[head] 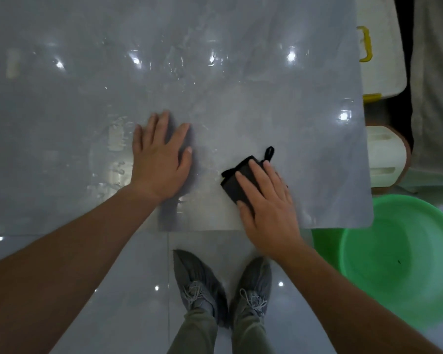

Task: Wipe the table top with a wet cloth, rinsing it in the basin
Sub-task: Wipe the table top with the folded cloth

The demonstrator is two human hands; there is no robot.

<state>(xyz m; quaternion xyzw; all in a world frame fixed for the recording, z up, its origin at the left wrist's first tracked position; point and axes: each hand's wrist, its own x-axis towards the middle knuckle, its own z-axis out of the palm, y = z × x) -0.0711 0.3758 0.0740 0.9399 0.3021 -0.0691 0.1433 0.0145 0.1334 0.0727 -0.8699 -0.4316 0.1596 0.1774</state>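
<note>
Now your right hand [269, 208] presses flat, fingers straight, on the black cloth [241, 180] near the surface [215, 85] edge; left hand [159, 159] flat & open beside it; green basin [407, 264] on floor, right.

Table top [215, 98]: grey, marbled with paler cloudy veins; wet streaks and small white lamp glints lie across it.
Cloth [230, 185]: plain black all over, its hanging loop [266, 157] the same black.
Basin [407, 264]: bright green, unpatterned (one tiny dark speck on the inner wall).
Sneakers [197, 282]: mottled grey knit with lighter grey laces.
Trousers [197, 333]: dull olive-green.
Floor tiles [138, 315]: pale bluish grey and glossy, with a thin dark joint line and white glints.
Storage box [379, 72]: off-white, with a yellow handle [366, 44] and a yellow clip [371, 97].
Fabric [435, 85]: greyish beige, plain.
</note>
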